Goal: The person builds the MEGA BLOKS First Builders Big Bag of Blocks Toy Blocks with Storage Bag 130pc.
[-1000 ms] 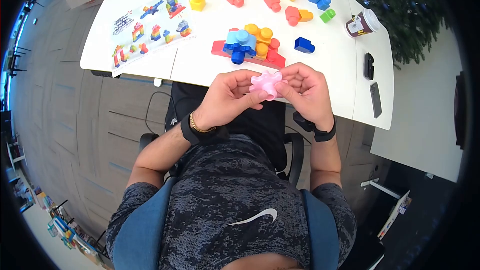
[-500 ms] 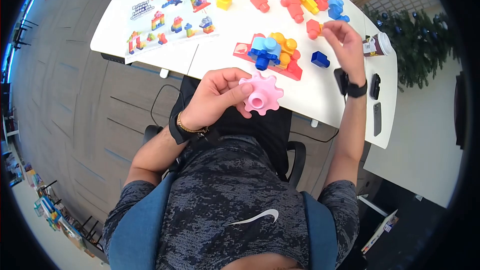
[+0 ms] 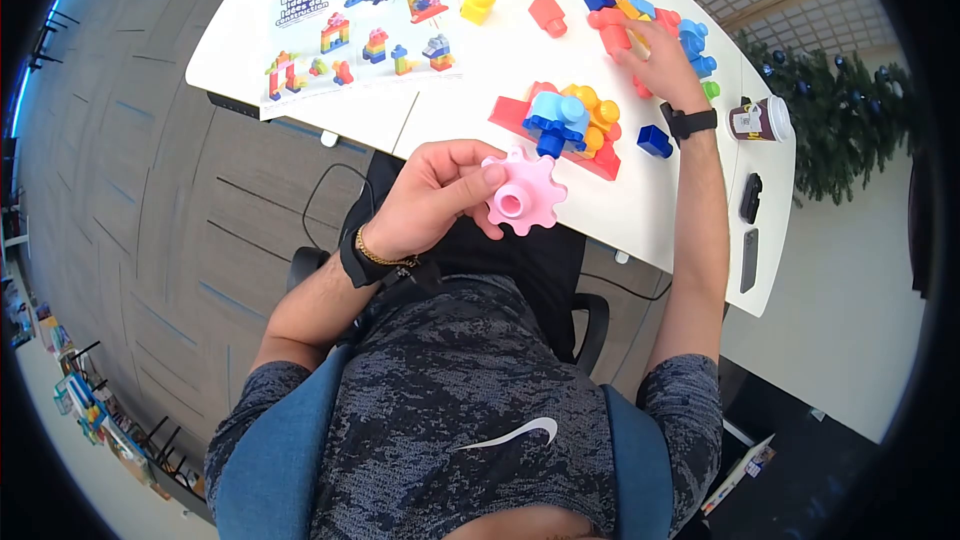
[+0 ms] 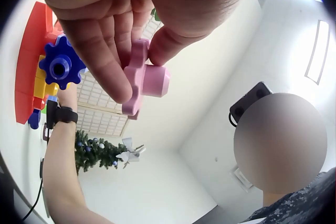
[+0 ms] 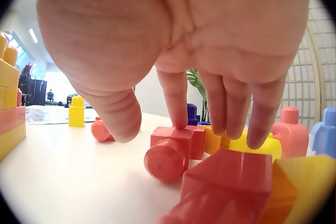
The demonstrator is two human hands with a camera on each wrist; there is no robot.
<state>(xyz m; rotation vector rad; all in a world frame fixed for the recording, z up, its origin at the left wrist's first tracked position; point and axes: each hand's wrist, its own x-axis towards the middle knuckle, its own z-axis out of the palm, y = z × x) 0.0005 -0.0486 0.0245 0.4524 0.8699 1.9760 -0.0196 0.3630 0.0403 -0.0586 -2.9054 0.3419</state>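
One pink gear (image 3: 543, 197) pinched in left hand (image 3: 422, 198), by desk's (image 3: 232, 52) near edge | right hand (image 3: 664, 70) wide, fingers downward over red block (image 5: 171, 142), toward far edge | brick assembly (image 3: 566, 120) between hands

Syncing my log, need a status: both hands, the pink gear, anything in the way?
Left hand pinching pink gear. Right hand open, fingers down among loose blocks; contact unclear. Red block crowds its fingertips.

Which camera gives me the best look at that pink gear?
The head view: the pink gear faces it, only partly covered by the left hand. The left wrist view is closer but nearly edge-on. The right wrist view doesn't show it.
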